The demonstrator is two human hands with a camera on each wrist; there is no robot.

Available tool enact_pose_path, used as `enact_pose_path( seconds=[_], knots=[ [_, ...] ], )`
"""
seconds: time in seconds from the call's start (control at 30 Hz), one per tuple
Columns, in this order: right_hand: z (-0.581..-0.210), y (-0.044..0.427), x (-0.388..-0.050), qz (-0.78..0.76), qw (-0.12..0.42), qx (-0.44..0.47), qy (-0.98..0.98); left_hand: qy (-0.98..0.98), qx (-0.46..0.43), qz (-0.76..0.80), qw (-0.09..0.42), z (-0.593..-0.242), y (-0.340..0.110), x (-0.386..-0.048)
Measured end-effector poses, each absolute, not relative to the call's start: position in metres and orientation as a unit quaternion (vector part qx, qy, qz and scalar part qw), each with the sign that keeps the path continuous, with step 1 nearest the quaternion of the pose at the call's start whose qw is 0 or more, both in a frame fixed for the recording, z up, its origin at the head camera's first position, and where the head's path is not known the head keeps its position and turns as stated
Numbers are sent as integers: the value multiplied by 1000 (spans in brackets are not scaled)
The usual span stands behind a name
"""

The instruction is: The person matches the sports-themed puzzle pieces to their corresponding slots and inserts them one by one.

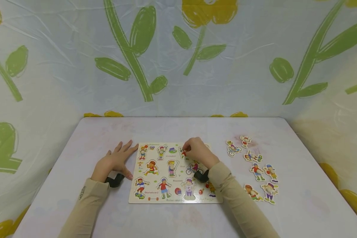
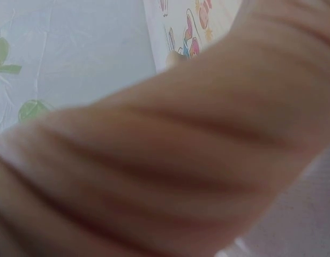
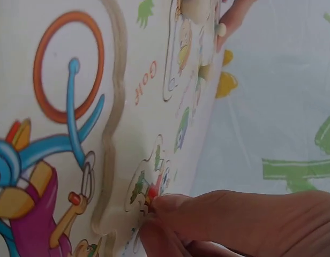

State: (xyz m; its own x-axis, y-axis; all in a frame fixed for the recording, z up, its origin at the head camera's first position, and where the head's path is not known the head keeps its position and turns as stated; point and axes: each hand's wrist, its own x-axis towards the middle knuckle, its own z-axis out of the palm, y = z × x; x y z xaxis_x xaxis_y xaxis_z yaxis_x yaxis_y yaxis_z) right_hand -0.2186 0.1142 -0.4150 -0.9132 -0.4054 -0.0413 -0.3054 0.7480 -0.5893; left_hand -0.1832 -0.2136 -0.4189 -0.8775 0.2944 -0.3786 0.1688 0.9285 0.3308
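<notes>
The wooden knob-puzzle board (image 1: 174,186), printed with sports figures, lies flat on the table. My left hand (image 1: 115,162) is spread at its left edge, fingers extended, thumb by the board's rim. Over the board's upper part, my right hand (image 1: 197,152) pinches a small puzzle piece (image 1: 183,153) with red on it, at a recess in the top row. In the right wrist view, thumb and fingertip meet on the piece (image 3: 152,191) at the board's surface; the fingers hide most of it. The left wrist view is mostly filled by blurred skin (image 2: 165,155).
Several loose figure pieces lie on the table right of the board, among them a cyclist (image 1: 233,148), a roller skater (image 1: 257,172) and a runner (image 1: 253,192). On the board are a golfer figure (image 1: 173,168) and a figure marked S (image 1: 189,189). A flowered cloth (image 1: 178,92) stands behind the table.
</notes>
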Motion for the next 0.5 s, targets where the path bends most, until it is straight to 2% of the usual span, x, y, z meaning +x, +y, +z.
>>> enact_pose_path(
  seconds=[0.5],
  knots=[
    [-413, 127, -216, -338, 117, -198, 913, 958, 121, 144, 216, -419, -214, -183]
  ],
)
